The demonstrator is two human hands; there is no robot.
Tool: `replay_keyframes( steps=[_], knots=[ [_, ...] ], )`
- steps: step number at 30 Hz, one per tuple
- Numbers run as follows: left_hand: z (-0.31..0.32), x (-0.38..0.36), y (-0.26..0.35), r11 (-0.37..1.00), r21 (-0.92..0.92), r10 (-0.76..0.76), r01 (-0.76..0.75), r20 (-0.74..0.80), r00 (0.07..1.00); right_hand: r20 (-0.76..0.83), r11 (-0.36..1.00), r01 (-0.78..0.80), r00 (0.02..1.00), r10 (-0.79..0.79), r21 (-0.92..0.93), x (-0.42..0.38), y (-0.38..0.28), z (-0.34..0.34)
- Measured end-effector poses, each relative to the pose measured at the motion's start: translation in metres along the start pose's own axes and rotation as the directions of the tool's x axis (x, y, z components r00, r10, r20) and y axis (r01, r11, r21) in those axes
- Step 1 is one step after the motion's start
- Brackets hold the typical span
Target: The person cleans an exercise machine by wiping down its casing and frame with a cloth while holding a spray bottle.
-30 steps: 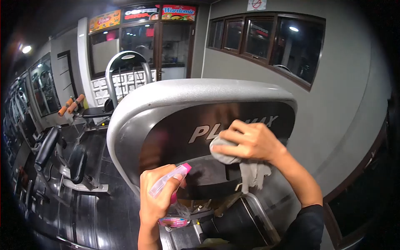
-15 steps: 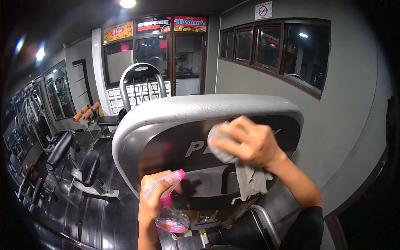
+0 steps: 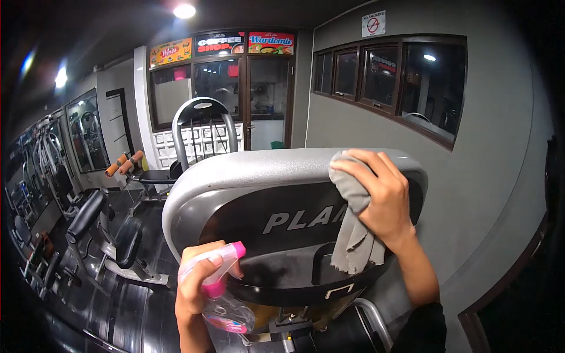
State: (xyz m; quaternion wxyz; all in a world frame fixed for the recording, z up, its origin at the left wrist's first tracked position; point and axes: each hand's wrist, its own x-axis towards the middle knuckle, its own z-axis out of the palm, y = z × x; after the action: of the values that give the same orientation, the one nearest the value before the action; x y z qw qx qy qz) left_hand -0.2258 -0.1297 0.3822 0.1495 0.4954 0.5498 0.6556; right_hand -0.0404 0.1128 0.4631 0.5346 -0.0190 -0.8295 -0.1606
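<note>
My left hand [image 3: 197,279] is wrapped round the neck of a clear spray bottle [image 3: 231,315] with a pink and white trigger head, in front of the lower left of a machine's panel. My right hand [image 3: 385,197] grips a grey cloth [image 3: 354,203] and presses it on the upper right of that panel, at the silver rim. The cloth's loose end hangs down over the dark face. The gym machine panel [image 3: 259,167] has a thick silver frame and a black face with white letters reading "PLA"; the rest of the lettering is hidden behind the cloth and hand.
Several gym machines, among them a padded bench [image 3: 126,244], stand on the dark floor at left. Another arched machine [image 3: 203,126] is behind the panel. A grey wall [image 3: 506,176] with windows rises close on the right.
My right hand has moved the cloth up and right, from over the lettering to the silver rim. My left hand, with the spray bottle, has shifted left and slightly down.
</note>
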Motion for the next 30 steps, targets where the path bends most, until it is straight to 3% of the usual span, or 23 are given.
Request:
replay_keyframes(
  steps=[5, 8, 10, 13, 15, 21, 23, 27, 30],
  knots=[
    [-0.007, 0.003, 0.009, 1.000, 0.021, 0.008, -0.008, -0.006, 1.000, 0.059, 0.979, -0.016, 0.998, 0.004, 0.202, 0.026, -0.033, 0.024],
    [-0.013, 0.004, 0.010, 1.000, 0.006, 0.013, -0.013, 0.009, 1.000, 0.103, 0.981, -0.048, 0.994, 0.029, 0.190, 0.031, -0.046, 0.019],
    [-0.017, 0.005, 0.009, 0.999, -0.006, 0.035, -0.035, 0.026, 0.999, 0.205, 0.994, -0.092, 0.976, 0.077, 0.063, 0.029, -0.040, 0.008],
    [-0.026, 0.008, 0.008, 0.998, -0.014, 0.068, -0.067, 0.083, 0.994, 0.218, 0.969, -0.236, 0.944, 0.246, -0.073, 0.023, -0.038, -0.004],
    [-0.029, 0.007, 0.006, 0.998, -0.033, 0.064, -0.061, 0.095, 0.993, 0.215, 0.963, -0.244, 0.940, 0.264, -0.117, 0.024, -0.045, -0.001],
    [-0.037, 0.008, -0.005, 0.984, -0.136, 0.126, -0.118, 0.053, 0.991, 0.058, 0.997, -0.005, 0.998, 0.000, 0.080, 0.014, -0.091, 0.045],
    [-0.040, 0.011, -0.005, 0.981, -0.157, 0.127, -0.111, 0.093, 0.988, 0.022, 0.998, -0.023, 1.000, 0.022, 0.066, 0.011, -0.095, 0.042],
    [-0.048, 0.014, -0.014, 0.978, -0.198, 0.103, -0.064, 0.191, 0.976, -0.068, 0.960, -0.276, 0.960, 0.273, -0.041, 0.005, -0.076, 0.023],
    [-0.045, 0.016, -0.010, 0.977, -0.188, 0.141, -0.101, 0.213, 0.967, -0.091, 0.963, -0.263, 0.962, 0.257, -0.063, 0.011, -0.078, 0.027]
  ],
)
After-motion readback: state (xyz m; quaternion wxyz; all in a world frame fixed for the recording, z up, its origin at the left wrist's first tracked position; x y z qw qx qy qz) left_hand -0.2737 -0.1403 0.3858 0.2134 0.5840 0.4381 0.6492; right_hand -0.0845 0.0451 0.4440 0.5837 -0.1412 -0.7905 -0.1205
